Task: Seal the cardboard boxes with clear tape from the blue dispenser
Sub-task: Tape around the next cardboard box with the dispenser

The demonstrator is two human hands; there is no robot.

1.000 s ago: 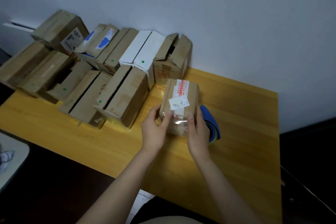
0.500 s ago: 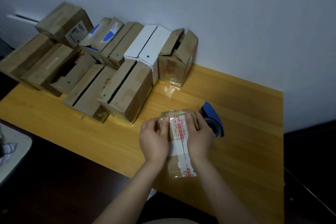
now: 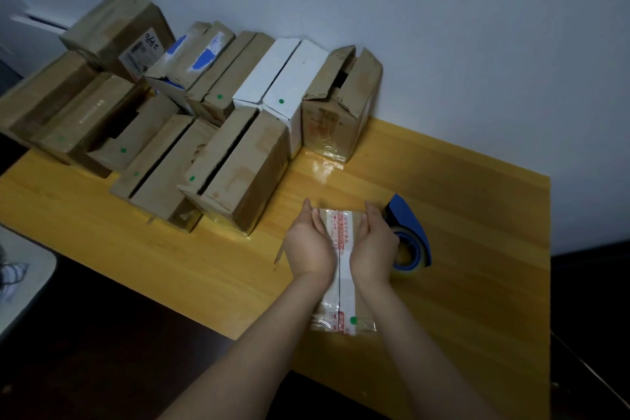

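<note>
From the head camera, a small cardboard box [image 3: 342, 300] lies flat on the yellow wooden tabletop [image 3: 470, 215], its long side running away from the person; a white strip of tape with red print covers the seam along its top, and a green dot sits near its close end. The left hand [image 3: 308, 242] lies along the box's left edge and the right hand [image 3: 373, 244] along its right edge; each grip is wide, with the fingers straight and pointing forward and the palms turned in against the far half of the box. The blue tape dispenser [image 3: 410, 225] rests on the tabletop just beside the right hand, partly hidden behind it; its clear roll shows at the near end.

Farther back and to the left, a crowd of cardboard boxes [image 3: 238, 164] stands against the pale wall [image 3: 443, 27], most of them brown and several marked with green dots; a white box [image 3: 289, 85] stands among them, and beside it a brown box with raised flaps [image 3: 341, 99]. These are well apart from the hands.
</note>
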